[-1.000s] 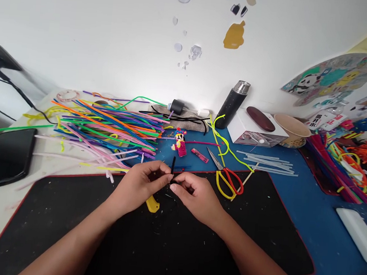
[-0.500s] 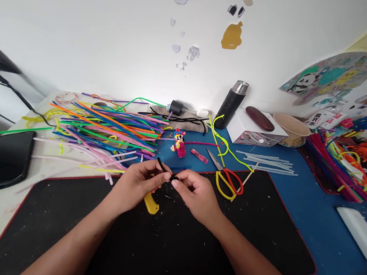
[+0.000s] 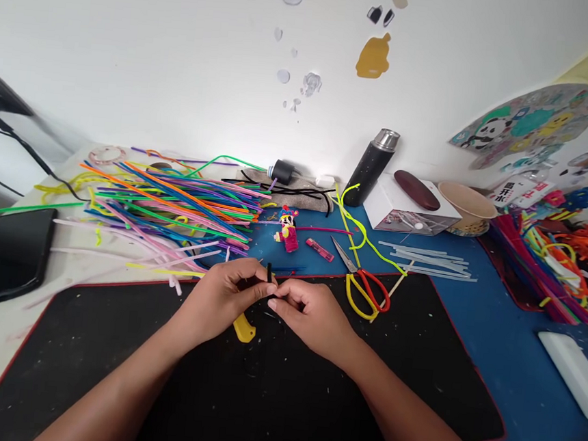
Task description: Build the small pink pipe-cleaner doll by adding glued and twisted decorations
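Observation:
Above the black mat (image 3: 278, 397), my left hand (image 3: 225, 297) pinches a short black pipe cleaner (image 3: 269, 272), whose end sticks up past the fingertips. My right hand (image 3: 314, 315) meets it there, thumb and forefinger pinched together at the same piece. Most of the pipe cleaner is hidden by the fingers. Under the left hand lies a yellow handle (image 3: 244, 329), its other end covered. Just beyond the hands stands a small pipe-cleaner figure (image 3: 287, 232) in magenta, yellow and blue.
Scissors (image 3: 363, 281) with red and yellow handles lie right of my hands, near pale glue sticks (image 3: 434, 261). Coloured pipe cleaners (image 3: 172, 199) are heaped at left beside a phone (image 3: 10, 255). A black flask (image 3: 373, 169) and white box (image 3: 408, 206) stand by the wall.
The black pipe cleaner's end has swung from leaning left to nearly upright. My right fingertips have shifted slightly left and closer to the left hand's.

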Motion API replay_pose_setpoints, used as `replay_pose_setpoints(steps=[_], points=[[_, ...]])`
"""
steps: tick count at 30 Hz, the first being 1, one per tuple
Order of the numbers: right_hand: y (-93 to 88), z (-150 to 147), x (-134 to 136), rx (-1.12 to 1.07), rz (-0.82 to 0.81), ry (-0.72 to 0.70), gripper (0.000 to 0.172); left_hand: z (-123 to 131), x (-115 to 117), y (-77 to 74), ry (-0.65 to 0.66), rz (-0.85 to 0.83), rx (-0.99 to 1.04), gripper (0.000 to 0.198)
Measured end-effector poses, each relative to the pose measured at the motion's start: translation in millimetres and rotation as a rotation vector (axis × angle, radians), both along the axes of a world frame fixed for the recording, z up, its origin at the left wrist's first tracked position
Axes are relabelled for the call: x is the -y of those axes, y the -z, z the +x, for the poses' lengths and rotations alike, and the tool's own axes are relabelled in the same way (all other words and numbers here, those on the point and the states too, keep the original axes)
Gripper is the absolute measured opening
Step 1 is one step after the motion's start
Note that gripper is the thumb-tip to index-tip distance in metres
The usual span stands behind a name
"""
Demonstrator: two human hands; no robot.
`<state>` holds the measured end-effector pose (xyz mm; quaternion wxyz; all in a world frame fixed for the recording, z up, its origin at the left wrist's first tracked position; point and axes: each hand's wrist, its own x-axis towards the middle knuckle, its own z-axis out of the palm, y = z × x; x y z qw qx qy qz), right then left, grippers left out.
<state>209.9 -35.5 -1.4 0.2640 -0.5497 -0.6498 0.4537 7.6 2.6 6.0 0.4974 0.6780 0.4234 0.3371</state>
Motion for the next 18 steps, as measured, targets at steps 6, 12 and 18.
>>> replay_pose_setpoints(steps=[6, 12, 18], points=[[2.8, 0.3, -0.2, -0.001, -0.005, 0.007, 0.011, -1.2, -0.9, 1.3, 0.023, -0.022, 0.015, 0.025], [-2.6, 1.8, -1.4, 0.122, 0.035, -0.033, 0.011, -0.8, -0.3, 2.2, 0.053, -0.026, -0.026, 0.027], [-2.8, 1.2, 1.6, -0.021, -0.005, 0.035, 0.013, -3.0, -1.3, 3.9, 0.0, -0.226, 0.116, 0.026]])
